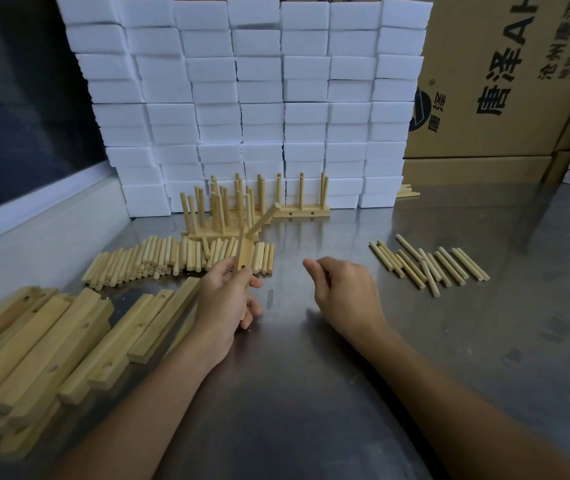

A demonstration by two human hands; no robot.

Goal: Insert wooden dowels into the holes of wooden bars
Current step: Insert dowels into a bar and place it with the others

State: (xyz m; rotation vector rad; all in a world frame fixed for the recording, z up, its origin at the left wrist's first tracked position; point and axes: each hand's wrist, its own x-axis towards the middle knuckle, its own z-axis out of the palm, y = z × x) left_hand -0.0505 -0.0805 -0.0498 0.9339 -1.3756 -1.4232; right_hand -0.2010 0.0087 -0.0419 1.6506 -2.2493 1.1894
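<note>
My left hand (225, 299) grips a wooden bar (243, 258) held nearly upright, and one dowel (263, 220) sticks out of its upper end, slanting up and right. My right hand (342, 292) hovers over the metal table to the right of the bar, fingers curled; no dowel shows in it. A heap of loose dowels (172, 259) lies behind my left hand. A smaller row of dowels (430, 265) lies right of my right hand. Empty bars (79, 337) with holes are stacked at the left. Finished bars with upright dowels (242, 209) stand at the back.
A wall of stacked white foam blocks (249, 98) closes off the back of the steel table (311, 358). Cardboard boxes (501, 74) stand at the back right. A raised pale ledge (34, 220) runs along the left side.
</note>
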